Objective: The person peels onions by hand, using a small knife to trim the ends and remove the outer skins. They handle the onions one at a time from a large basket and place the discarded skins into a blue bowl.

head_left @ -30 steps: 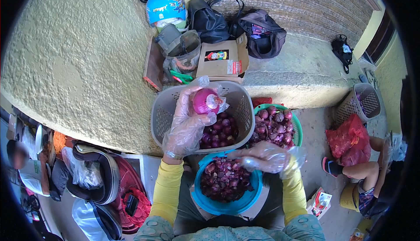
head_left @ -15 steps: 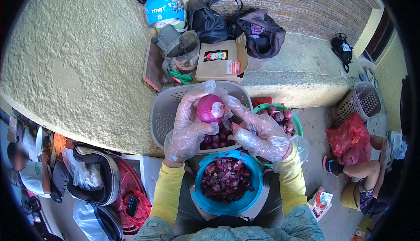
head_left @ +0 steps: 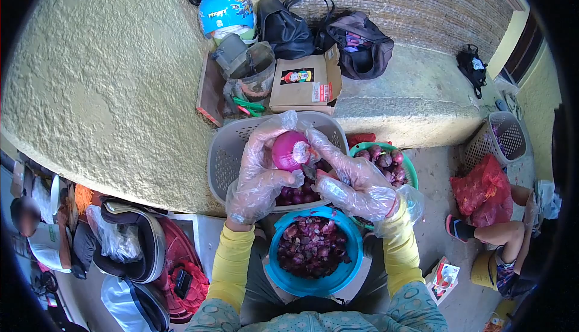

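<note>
My left hand (head_left: 258,178), in a clear plastic glove, grips a peeled purple-red onion (head_left: 287,149) above the grey basket (head_left: 226,151). My right hand (head_left: 354,182), gloved too, touches the onion's right side with its fingertips; a small blade-like thing seems to sit in its fingers, but I cannot tell for sure. The grey basket holds several peeled onions (head_left: 298,190). A blue bowl (head_left: 277,278) full of onion skins (head_left: 310,247) rests on my lap below both hands.
A green basket (head_left: 409,169) of unpeeled onions stands to the right. Helmets (head_left: 226,9), bags (head_left: 359,45) and a cardboard box (head_left: 304,82) lie on the ledge behind. A person's legs (head_left: 500,238), a red sack (head_left: 479,190) and another grey basket (head_left: 503,139) are at right.
A second ago my right hand hovered low over the blue bowl; it has risen to the onion held in my left hand. The onion has shifted slightly lower and to the right.
</note>
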The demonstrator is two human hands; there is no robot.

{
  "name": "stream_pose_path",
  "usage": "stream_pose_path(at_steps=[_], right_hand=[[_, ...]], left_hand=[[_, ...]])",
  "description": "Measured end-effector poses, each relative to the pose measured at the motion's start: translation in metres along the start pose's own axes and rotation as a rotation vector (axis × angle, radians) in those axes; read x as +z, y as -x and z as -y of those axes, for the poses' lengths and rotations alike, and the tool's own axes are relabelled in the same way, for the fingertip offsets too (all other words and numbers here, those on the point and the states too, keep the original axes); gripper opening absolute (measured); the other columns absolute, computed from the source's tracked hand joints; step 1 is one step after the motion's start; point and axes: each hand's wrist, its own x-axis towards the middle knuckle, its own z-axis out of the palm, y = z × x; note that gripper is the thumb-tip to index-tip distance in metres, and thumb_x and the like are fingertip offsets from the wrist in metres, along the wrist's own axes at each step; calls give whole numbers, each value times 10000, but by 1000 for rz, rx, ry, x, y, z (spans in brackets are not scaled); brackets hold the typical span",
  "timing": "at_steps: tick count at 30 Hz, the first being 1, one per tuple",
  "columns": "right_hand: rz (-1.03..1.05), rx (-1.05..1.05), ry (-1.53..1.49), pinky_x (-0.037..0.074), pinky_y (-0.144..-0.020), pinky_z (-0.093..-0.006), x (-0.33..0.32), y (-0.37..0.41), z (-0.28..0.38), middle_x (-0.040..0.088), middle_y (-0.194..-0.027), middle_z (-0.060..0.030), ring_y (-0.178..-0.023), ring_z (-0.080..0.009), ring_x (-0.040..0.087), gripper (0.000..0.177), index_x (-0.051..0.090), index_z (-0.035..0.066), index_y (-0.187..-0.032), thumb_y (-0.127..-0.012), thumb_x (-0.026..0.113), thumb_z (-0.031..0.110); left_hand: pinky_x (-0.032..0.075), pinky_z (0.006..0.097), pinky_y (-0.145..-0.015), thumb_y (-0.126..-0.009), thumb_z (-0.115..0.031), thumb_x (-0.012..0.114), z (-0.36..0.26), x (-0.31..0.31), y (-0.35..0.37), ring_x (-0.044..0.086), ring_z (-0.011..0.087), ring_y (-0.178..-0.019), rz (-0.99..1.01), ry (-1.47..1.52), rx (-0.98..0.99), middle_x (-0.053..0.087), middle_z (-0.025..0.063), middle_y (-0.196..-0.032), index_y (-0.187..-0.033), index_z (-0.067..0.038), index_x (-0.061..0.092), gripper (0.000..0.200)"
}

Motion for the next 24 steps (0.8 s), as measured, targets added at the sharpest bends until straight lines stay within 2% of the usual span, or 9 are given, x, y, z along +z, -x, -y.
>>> stream_pose_path(at_steps=[2,6,8,12,14,17,18,20,24], right_hand=[[-49,-154,4,489,-968,-292,3,-1,-8,552,-1532,-108,-1100,-86,590,697,306,88,-1639,-1033,636,188],[-46,-142,-38,475,-1000,-300,3,-2,-10,555,-1528,-109,-1151,-92,569,705,302,91,-1641,-1029,641,180],[-23,-167,-22,432,-1072,-310,1,-2,-10,521,-1560,-117,-1265,-106,516,705,299,80,-1641,-1029,638,166],[-19,-131,-5,405,-1105,-312,1,0,-9,495,-1582,-122,-1321,-117,488,707,296,77,-1642,-1028,637,164],[-28,-239,-12,399,-1118,-320,2,-3,-18,487,-1589,-118,-1361,-135,484,706,291,76,-1643,-1031,631,161],[-33,-258,-11,389,-1130,-328,2,-3,-18,491,-1585,-120,-1386,-155,482,705,288,78,-1645,-1032,628,157],[-33,-258,-12,389,-1130,-328,1,-2,-15,491,-1585,-120,-1386,-155,482,705,288,78,-1645,-1032,628,157],[-6,-116,-26,358,-1159,-337,-2,1,-3,474,-1598,-123,-1431,-162,437,706,285,71,-1645,-1031,626,152],[-23,-128,-23,361,-1155,-335,1,0,-6,462,-1608,-122,-1425,-156,438,709,283,67,-1645,-1031,627,153]], left_hand=[[453,412,-1145,-731,-153,870,2,-2,1,564,242,-1308,-7,-1,1,528,89,-1460,-1441,-63,488,811],[456,417,-1140,-734,-164,881,8,-8,1,571,246,-1300,-4,-33,24,546,94,-1440,-1437,-79,493,808],[460,418,-1136,-738,-180,889,11,-10,0,569,247,-1304,11,-34,46,549,99,-1435,-1440,-79,490,814],[468,423,-1129,-748,-225,907,8,-6,-2,566,253,-1312,62,10,74,557,109,-1426,-1458,-72,475,845],[468,424,-1130,-749,-227,906,4,-3,-2,566,255,-1311,65,15,66,552,110,-1433,-1464,-69,470,852],[465,426,-1134,-752,-236,905,4,-2,0,565,256,-1314,40,7,40,542,111,-1451,-1471,-65,466,859],[462,426,-1139,-753,-241,904,4,-2,1,563,255,-1318,11,-6,21,536,112,-1461,-1472,-64,466,861],[461,423,-1140,-755,-236,901,3,-3,1,562,253,-1320,7,-8,10,532,109,-1467,-1469,-62,469,853],[459,411,-1142,-751,-215,895,4,-5,1,565,249,-1318,30,-5,17,512,105,-1501,-1462,-59,479,838]])
